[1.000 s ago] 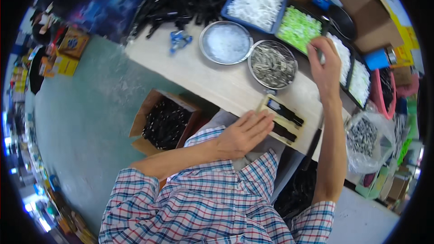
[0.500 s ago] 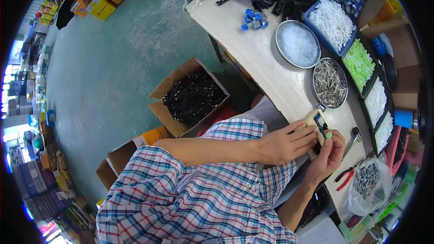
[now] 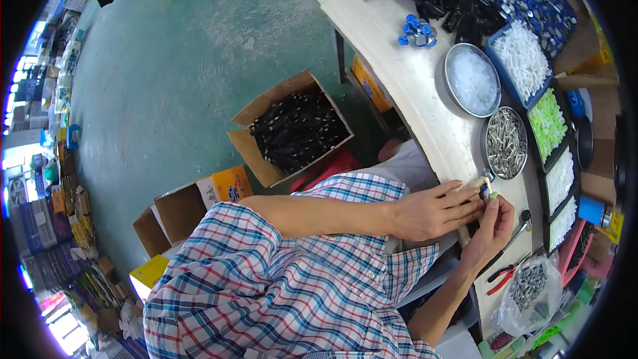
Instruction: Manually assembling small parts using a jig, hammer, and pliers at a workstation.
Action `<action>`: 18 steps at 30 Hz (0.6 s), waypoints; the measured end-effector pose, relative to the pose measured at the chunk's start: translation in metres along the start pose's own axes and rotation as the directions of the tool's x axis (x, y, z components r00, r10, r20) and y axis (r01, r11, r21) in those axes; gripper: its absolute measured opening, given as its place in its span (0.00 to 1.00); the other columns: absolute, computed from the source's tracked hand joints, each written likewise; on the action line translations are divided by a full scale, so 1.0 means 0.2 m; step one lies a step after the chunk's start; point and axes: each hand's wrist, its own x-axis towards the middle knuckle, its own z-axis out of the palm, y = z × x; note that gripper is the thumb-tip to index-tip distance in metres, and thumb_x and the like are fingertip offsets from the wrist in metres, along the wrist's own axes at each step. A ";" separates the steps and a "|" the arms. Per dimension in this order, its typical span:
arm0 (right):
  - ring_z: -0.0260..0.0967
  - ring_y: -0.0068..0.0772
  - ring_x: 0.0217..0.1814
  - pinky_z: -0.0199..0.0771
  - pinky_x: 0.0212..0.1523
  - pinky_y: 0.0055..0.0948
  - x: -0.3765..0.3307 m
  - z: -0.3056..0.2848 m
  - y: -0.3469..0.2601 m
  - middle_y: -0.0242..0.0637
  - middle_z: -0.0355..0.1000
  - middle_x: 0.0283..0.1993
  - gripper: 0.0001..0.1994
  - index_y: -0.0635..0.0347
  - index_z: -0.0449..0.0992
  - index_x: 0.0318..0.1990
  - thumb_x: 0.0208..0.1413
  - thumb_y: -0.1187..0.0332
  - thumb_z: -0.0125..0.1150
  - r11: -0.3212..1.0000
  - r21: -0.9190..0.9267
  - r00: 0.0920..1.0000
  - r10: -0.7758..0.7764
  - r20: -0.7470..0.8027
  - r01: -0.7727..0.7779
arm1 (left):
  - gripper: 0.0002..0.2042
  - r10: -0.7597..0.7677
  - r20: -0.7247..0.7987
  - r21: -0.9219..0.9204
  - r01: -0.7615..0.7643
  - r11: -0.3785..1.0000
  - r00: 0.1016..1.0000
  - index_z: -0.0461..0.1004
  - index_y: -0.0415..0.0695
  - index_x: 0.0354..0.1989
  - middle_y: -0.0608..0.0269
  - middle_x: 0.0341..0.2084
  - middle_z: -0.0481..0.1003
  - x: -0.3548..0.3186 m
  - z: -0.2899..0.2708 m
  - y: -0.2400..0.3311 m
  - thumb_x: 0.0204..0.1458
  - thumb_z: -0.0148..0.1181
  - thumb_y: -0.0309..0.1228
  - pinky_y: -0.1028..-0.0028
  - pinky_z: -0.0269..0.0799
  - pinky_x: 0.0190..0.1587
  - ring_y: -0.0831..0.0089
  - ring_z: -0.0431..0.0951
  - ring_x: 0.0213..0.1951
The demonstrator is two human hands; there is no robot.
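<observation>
Screws bowl [image 3: 506, 143] just beyond both hands [image 3: 465, 216].

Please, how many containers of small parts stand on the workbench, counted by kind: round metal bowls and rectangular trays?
Round metal bowls: 2
Rectangular trays: 4
Total: 6

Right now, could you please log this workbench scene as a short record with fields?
Left hand: on a small cream and black part at the workbench edge
Right hand: fingertips at the same part
Nearest: round metal bowl of screws
Also on bench: bowl of clear bits, tray of green pieces, red pliers
Floor: open carton of black parts
</observation>
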 end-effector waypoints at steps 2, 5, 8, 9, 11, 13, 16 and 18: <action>0.67 0.18 0.40 0.69 0.43 0.19 -0.01 0.02 0.03 0.30 0.73 0.40 0.09 0.66 0.75 0.45 0.69 0.68 0.55 0.999 -0.044 1.000 -0.025 -0.011 0.024 | 0.23 -0.009 -0.009 -0.014 0.009 1.000 1.000 0.74 0.35 0.58 0.50 0.61 0.72 -0.02 -0.01 0.00 0.55 0.54 0.31 0.52 0.62 0.66 0.53 0.66 0.68; 0.66 0.20 0.42 0.69 0.46 0.21 -0.01 0.05 0.05 0.31 0.72 0.41 0.09 0.66 0.75 0.45 0.69 0.68 0.55 0.983 -0.162 0.994 -0.098 -0.040 0.090 | 0.21 -0.075 -0.045 -0.093 0.070 0.993 0.996 0.74 0.36 0.58 0.50 0.59 0.73 -0.08 -0.18 -0.04 0.56 0.55 0.31 0.51 0.64 0.65 0.52 0.68 0.65; 0.69 0.23 0.46 0.69 0.52 0.23 -0.01 0.02 0.06 0.34 0.72 0.42 0.11 0.68 0.74 0.48 0.69 0.67 0.55 0.987 -0.142 0.991 -0.094 -0.091 0.080 | 0.16 -0.762 -0.294 -0.270 0.715 0.645 0.577 0.72 0.37 0.52 0.55 0.47 0.73 -0.33 -0.48 -0.12 0.57 0.61 0.29 0.61 0.74 0.50 0.60 0.76 0.46; 0.70 0.23 0.46 0.69 0.53 0.24 0.00 0.03 0.07 0.35 0.72 0.43 0.11 0.68 0.74 0.48 0.70 0.67 0.55 0.990 -0.124 0.991 -0.084 -0.104 0.071 | 0.16 -0.815 -0.524 -0.112 0.929 0.354 0.248 0.71 0.37 0.51 0.55 0.43 0.72 -0.57 -0.51 -0.23 0.56 0.64 0.30 0.64 0.74 0.48 0.64 0.75 0.45; 0.70 0.23 0.46 0.69 0.54 0.24 0.00 0.02 0.08 0.35 0.73 0.43 0.11 0.68 0.74 0.48 0.70 0.67 0.55 0.990 -0.119 0.989 -0.086 -0.124 0.071 | 0.21 -0.660 -0.751 0.018 1.000 -0.020 0.000 0.70 0.38 0.53 0.53 0.47 0.72 -1.29 -0.61 -0.43 0.55 0.67 0.34 0.61 0.74 0.48 0.57 0.76 0.44; 0.70 0.23 0.46 0.69 0.54 0.24 0.01 0.01 0.09 0.35 0.73 0.43 0.11 0.68 0.74 0.48 0.70 0.68 0.55 0.993 -0.103 0.987 -0.079 -0.142 0.065 | 0.18 -0.688 -0.586 -0.143 0.890 -0.433 -0.429 0.77 0.38 0.50 0.44 0.43 0.80 -1.62 -0.75 -0.41 0.52 0.64 0.34 0.57 0.75 0.46 0.49 0.81 0.45; 0.70 0.22 0.46 0.70 0.53 0.23 0.00 0.01 0.08 0.34 0.73 0.43 0.10 0.68 0.74 0.48 0.69 0.68 0.55 0.994 -0.088 0.986 -0.078 -0.145 0.066 | 0.19 -0.998 -0.001 0.444 0.894 -0.061 -0.068 0.82 0.36 0.40 0.40 0.38 0.82 -2.31 -0.64 -0.39 0.51 0.62 0.42 0.52 0.74 0.49 0.45 0.81 0.46; 0.69 0.20 0.46 0.69 0.52 0.22 0.00 0.02 0.11 0.33 0.73 0.42 0.10 0.67 0.74 0.47 0.69 0.68 0.55 0.998 -0.009 0.994 -0.061 -0.095 0.060 | 0.19 -0.962 -0.053 0.323 0.907 -0.271 -0.269 0.82 0.36 0.38 0.39 0.37 0.81 -2.26 -0.58 -0.47 0.51 0.61 0.42 0.54 0.75 0.48 0.45 0.81 0.46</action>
